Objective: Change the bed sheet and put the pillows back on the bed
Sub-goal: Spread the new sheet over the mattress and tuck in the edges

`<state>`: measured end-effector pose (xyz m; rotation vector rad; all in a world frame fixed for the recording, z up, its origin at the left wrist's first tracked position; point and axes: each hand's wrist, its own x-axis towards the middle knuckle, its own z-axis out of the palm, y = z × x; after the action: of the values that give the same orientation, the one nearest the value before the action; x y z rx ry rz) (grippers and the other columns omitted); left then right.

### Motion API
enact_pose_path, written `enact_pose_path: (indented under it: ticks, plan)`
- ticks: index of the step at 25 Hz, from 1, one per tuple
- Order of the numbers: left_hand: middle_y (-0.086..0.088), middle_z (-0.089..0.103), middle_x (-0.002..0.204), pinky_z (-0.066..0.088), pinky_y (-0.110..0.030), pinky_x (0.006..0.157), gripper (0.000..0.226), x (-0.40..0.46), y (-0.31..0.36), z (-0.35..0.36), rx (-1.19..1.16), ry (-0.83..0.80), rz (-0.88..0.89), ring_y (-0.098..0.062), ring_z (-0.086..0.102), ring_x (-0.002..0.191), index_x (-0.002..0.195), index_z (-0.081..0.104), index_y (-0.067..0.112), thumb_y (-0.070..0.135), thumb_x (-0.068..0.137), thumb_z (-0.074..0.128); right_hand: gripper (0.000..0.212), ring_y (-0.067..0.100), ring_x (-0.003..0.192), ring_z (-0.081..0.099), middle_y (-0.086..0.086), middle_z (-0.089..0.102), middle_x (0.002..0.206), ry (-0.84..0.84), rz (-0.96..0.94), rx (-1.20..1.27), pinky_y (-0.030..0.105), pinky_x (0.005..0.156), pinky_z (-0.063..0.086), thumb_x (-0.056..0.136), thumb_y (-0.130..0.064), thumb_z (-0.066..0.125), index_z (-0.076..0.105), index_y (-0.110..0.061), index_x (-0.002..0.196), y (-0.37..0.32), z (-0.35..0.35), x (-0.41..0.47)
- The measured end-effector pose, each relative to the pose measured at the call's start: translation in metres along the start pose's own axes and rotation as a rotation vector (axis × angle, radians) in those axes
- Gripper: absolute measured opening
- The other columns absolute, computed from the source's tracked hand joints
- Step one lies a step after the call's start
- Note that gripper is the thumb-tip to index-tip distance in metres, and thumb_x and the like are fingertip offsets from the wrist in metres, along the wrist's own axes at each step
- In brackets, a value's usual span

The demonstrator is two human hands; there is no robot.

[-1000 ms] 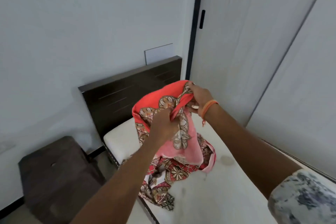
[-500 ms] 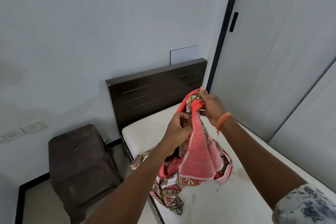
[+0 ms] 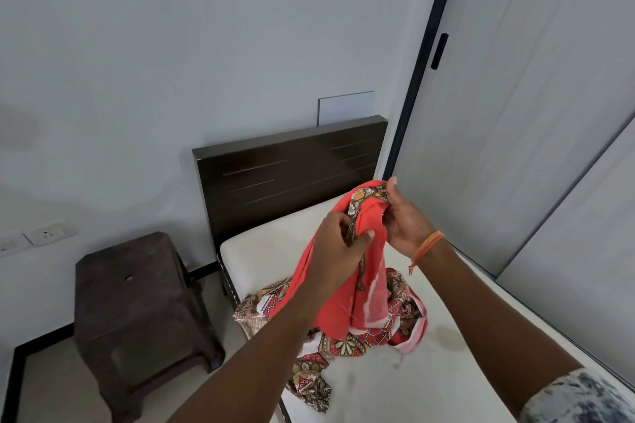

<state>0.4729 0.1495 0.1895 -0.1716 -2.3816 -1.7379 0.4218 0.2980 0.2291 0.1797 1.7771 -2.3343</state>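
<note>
Above the bare mattress (image 3: pixel 429 385) we hold the red sheet (image 3: pixel 347 282), left hand (image 3: pixel 338 247) and right hand (image 3: pixel 407 220) both pinching its edge; it seems still bunched, nothing spread, no pillows in sight.

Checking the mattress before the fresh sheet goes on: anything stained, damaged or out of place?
Yes: the bare white mattress has a faint yellowish stain beside the bunched sheet both hands hold, plus smaller marks nearer the camera.
</note>
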Motion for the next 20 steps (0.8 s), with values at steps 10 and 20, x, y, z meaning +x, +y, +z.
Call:
enact_pose_path:
  ticks: [10, 20]
  plan:
    - [0.004, 0.062, 0.097, 0.048, -0.028, 0.075, 0.017, 0.007, -0.008, 0.002, 0.06, -0.116, -0.009, -0.01, 0.058, 0.084, 0.108, 0.059, 0.015, 0.024, 0.094, 0.061, 0.071, 0.033, 0.115, 0.063, 0.017, 0.067, 0.121, -0.029, -0.022, 0.015, 0.048, 0.1, 0.05, 0.085, -0.067, 0.049, 0.062, -0.009, 0.125, 0.003, -0.005, 0.009]
    - [-0.013, 0.073, 0.093, 0.056, -0.045, 0.085, 0.036, 0.033, 0.015, -0.022, -0.297, -0.17, -0.205, -0.029, 0.07, 0.086, 0.101, 0.068, -0.002, 0.028, 0.104, 0.049, 0.041, 0.033, 0.097, 0.071, 0.014, 0.074, 0.101, -0.177, -0.204, -0.412, 0.041, 0.087, 0.058, 0.084, -0.037, 0.074, 0.07, -0.005, 0.108, 0.016, -0.001, -0.004]
